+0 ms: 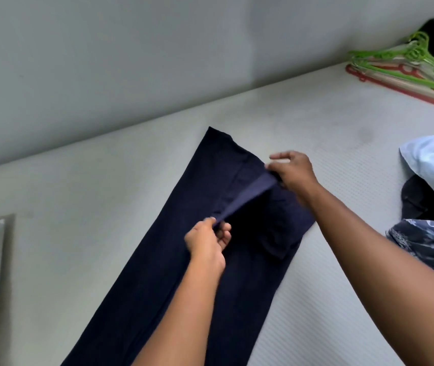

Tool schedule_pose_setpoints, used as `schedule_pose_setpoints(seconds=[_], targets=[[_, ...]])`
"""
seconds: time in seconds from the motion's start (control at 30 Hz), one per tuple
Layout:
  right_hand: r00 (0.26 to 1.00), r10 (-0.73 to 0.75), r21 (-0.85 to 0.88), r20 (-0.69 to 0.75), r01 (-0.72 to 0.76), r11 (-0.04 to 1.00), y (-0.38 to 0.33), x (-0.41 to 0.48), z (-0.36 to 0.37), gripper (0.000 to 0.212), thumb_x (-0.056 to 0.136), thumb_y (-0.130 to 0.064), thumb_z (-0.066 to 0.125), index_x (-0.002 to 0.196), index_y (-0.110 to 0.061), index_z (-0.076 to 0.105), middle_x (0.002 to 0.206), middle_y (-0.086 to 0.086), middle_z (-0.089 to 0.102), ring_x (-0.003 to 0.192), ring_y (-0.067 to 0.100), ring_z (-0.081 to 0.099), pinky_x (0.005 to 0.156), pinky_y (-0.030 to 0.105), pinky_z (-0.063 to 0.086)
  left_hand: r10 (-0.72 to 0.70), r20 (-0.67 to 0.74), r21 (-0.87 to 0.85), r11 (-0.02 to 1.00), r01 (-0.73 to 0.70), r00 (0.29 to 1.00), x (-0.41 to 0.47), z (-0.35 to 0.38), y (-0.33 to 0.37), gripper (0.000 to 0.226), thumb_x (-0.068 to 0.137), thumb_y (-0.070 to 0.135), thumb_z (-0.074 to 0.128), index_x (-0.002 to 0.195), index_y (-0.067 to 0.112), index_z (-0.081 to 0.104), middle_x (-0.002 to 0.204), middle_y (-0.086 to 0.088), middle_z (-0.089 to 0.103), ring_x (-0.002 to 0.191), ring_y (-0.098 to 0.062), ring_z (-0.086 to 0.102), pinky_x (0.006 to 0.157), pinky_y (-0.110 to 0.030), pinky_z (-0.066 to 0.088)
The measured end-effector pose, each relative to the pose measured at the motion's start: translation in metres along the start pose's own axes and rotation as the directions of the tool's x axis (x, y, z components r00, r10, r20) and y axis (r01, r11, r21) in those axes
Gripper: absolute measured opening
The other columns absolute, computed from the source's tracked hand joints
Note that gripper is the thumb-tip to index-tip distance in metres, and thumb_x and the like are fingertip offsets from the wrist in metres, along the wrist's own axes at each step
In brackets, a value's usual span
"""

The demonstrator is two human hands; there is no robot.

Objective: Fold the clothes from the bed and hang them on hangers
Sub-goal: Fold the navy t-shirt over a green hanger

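Straightening the waistband ahead of the fold

Thumb and curled fingers of the left hand [206, 243] pinch one end of a lighter strip of waistband [247, 196]. The right hand [293, 171] pinches the other end, forefinger sticking out, so the strip runs taut between them. Beneath it the navy trousers [163, 247] lie flat along the bed [316, 128].

This looks like squaring up the top before folding. Next, I judge, the trousers need doubling over and carrying to the hangers [408, 70] stacked at the far corner, well apart. A heap of clothes [432, 167] waits on the right.
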State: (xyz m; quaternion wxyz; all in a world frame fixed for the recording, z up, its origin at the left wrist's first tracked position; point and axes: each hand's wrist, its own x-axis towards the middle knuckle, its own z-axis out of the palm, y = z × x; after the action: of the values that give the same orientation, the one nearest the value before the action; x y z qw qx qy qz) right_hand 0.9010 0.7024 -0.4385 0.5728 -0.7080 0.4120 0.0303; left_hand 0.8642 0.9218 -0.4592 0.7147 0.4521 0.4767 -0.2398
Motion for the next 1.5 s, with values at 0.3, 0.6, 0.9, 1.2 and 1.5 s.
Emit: schedule_pose_setpoints(seconds=[0.3, 0.6, 0.9, 1.2, 1.5], targets=[[0.999, -0.051, -0.01, -0.01, 0.051, 0.999, -0.007, 0.025, 0.053, 0.03, 0.091, -0.015, 0.061, 0.121, -0.02, 0.066, 0.102, 0.0, 0.077, 0.091, 0.018, 0.076, 0.084, 0.04, 0.065, 0.057, -0.188, -0.138, 0.987, -0.084, 0.98, 0.04, -0.047, 0.061, 0.021, 0.106, 0.01, 0.034, 0.12, 0.0, 0.045, 0.095, -0.024, 0.072, 0.079, -0.033, 0.073, 0.067, -0.035, 0.061], [0.914, -0.405, -0.516, -0.012, 0.341, 0.786, 0.117, -0.112, 0.079, 0.017, 0.086, -0.021, 0.056, 0.095, -0.023, 0.07, 0.094, -0.003, 0.073, 0.089, 0.023, 0.068, 0.082, 0.038, 0.055, 0.509, 0.443, 0.815, 0.114, -0.568, 0.738, 0.012, -0.141, -0.012, 0.03, 0.095, 0.009, 0.061, 0.125, 0.014, 0.065, 0.109, 0.0, 0.069, 0.099, -0.019, 0.066, 0.091, -0.039, 0.055], [0.901, -0.248, -0.624, 0.356, 0.427, 0.654, 0.216, -0.3, 0.125, 0.063, 0.084, -0.014, 0.062, 0.146, -0.015, 0.052, 0.14, 0.0, 0.055, 0.124, 0.022, 0.055, 0.114, 0.035, 0.043, 0.004, 0.694, 0.55, -0.648, -0.527, 0.72, -0.051, -0.339, -0.069, 0.086, 0.074, 0.012, 0.077, 0.154, 0.013, 0.047, 0.163, -0.012, 0.039, 0.151, -0.028, 0.037, 0.117, -0.05, 0.041], [0.985, -0.165, -0.607, 0.048, 0.16, 0.779, 0.234, -0.339, 0.081, 0.05, 0.085, -0.005, 0.062, 0.133, -0.018, 0.061, 0.131, -0.002, 0.062, 0.116, 0.019, 0.059, 0.104, 0.039, 0.051, -0.071, 0.585, 0.587, -0.651, -0.482, 0.808, -0.09, -0.396, -0.072, 0.048, 0.095, 0.024, 0.06, 0.143, 0.022, 0.056, 0.164, -0.013, 0.034, 0.144, -0.03, 0.043, 0.111, -0.045, 0.044], [0.963, 0.038, -0.35, -0.265, -0.133, 0.927, 0.228, -0.315, 0.076, 0.032, 0.089, -0.009, 0.062, 0.116, -0.025, 0.068, 0.106, -0.002, 0.065, 0.096, 0.018, 0.064, 0.084, 0.03, 0.049, -0.036, 0.403, 0.881, -0.256, -0.398, 0.915, -0.074, -0.343, -0.095, 0.039, 0.094, 0.048, 0.067, 0.122, 0.022, 0.054, 0.111, 0.001, 0.063, 0.105, -0.02, 0.06, 0.086, -0.034, 0.051]])
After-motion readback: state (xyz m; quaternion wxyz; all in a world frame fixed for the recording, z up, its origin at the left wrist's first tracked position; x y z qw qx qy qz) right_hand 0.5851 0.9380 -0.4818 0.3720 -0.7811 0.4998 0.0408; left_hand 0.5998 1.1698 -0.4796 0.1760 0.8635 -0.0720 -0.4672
